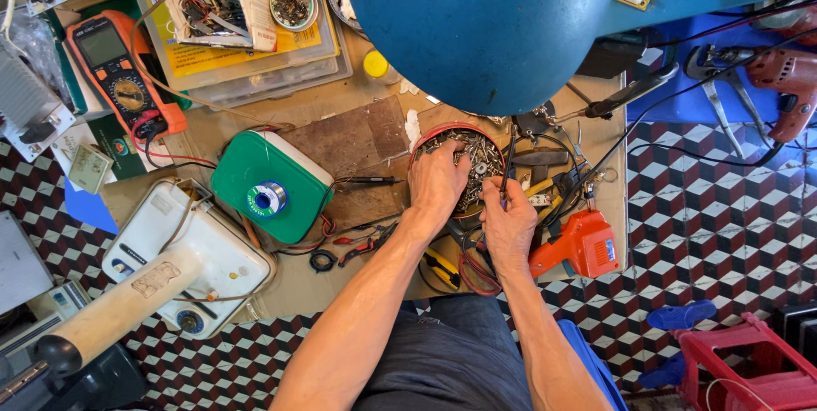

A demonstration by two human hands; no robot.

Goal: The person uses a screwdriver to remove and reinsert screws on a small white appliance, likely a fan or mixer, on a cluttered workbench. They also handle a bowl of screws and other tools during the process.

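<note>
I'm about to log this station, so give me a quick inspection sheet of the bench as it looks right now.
Surface: brown board, crowded.
Job's things: round tin of screws; thin dark tool.
Clutter: green box with solder spool, orange multimeter, orange glue gun, white appliance.
Hands: left hand in the tin; right hand pinching the tool.
Cables: red and black leads.
Surroundings: blue lamp shade, patterned floor.

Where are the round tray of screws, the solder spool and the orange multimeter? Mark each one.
round tray of screws (485,149): head view, on the screws just right of the left hand.
solder spool (268,199): head view, on its hub.
orange multimeter (129,94): head view, on its dial.
</note>
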